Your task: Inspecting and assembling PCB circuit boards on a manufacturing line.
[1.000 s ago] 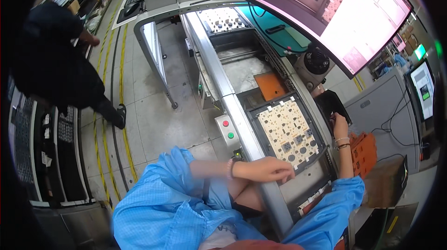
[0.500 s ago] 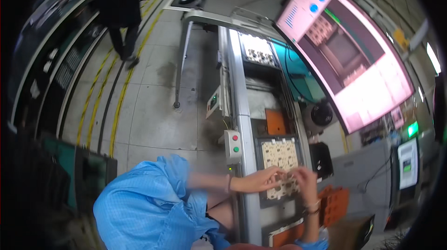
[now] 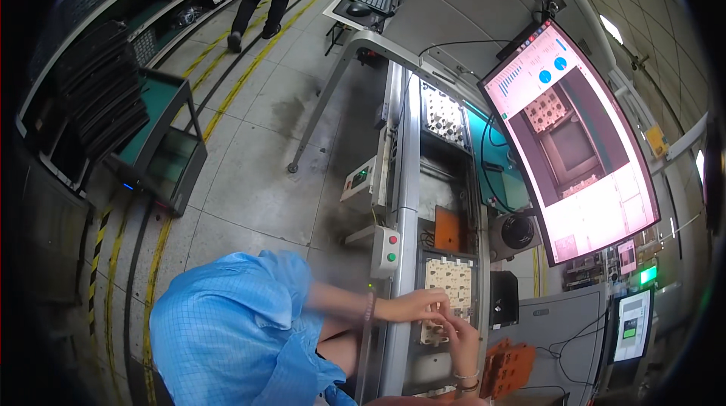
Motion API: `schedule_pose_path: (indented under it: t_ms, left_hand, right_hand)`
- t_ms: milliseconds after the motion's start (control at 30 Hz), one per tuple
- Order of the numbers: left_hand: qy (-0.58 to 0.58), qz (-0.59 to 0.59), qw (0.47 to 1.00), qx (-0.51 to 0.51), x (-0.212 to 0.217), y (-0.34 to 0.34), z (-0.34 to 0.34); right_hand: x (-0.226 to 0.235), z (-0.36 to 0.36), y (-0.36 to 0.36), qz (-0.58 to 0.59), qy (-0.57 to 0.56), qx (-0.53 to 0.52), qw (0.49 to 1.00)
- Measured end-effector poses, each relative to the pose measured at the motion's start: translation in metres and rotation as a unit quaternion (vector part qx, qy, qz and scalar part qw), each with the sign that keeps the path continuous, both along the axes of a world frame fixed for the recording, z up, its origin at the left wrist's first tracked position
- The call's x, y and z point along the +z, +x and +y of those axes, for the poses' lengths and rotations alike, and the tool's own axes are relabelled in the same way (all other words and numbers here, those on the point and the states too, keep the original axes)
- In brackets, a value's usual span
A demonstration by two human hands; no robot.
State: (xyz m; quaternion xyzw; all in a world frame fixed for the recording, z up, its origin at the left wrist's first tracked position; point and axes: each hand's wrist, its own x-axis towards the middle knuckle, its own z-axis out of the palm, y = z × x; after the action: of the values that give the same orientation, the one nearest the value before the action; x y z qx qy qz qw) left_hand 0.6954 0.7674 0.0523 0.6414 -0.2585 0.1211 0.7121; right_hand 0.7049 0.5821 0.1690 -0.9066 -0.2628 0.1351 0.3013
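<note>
Both hands meet over the pale perforated panel (image 3: 448, 292), which lies flat in a dark tray on the conveyor line, just below the orange plate (image 3: 448, 228). The left hand (image 3: 420, 305) reaches in from the left with its forearm level, blue sleeve pushed back and a band at the wrist; its fingers curl down onto the panel's lower left part, touching it. The right hand (image 3: 461, 342) comes up from below the panel, wrist bent, fingers pinched close at the panel's lower edge. Whether either hand actually grips something small there, I cannot tell. A button box (image 3: 386, 252) sits just left of the panel.
</note>
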Motion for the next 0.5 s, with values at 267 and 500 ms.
schedule_pose_path:
  t_ms: [267,500]
  left_hand:
    - [-0.021,0.086,0.994,-0.066,-0.014,0.007,-0.013]
    - [-0.036,0.168,0.982,-0.084,-0.025,0.012,-0.039]
  right_hand:
    - [-0.050,-0.057,-0.007,0.104,0.098,-0.069,0.987]
    - [-0.057,-0.137,0.023,0.086,0.225,-0.157,0.958]
